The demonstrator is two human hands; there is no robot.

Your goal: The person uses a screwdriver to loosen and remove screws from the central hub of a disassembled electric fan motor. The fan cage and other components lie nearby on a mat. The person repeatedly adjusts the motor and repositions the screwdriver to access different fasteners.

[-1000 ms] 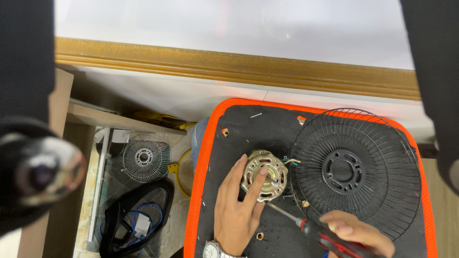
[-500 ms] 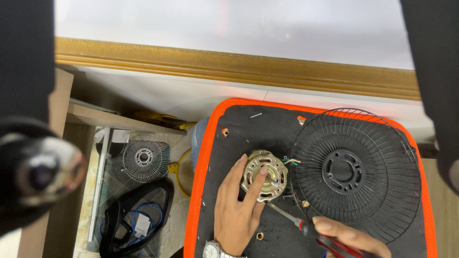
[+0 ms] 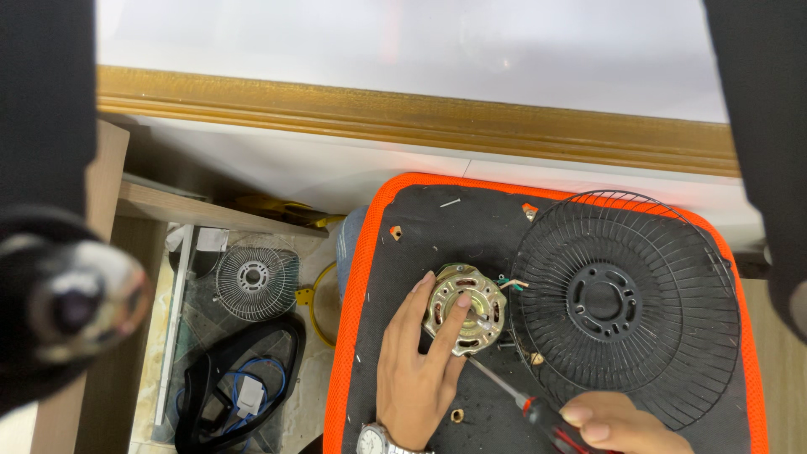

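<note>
Left hand (image 3: 416,370) lies flat and spread on the round metal motor (image 3: 464,308), like before. Right hand (image 3: 618,423) pinches the red-handled screwdriver (image 3: 525,403), its tip at the motor's lower edge; this hand has slid a bit lower. Motor sits on the black mat (image 3: 471,219) with an orange rim, beside the black fan grille (image 3: 626,303).

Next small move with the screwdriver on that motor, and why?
Probably turn the screwdriver in place: its tip sits at the lower edge of the round metal motor, the left hand presses the motor flat on the black mat, and the right hand grips the handle.
</note>
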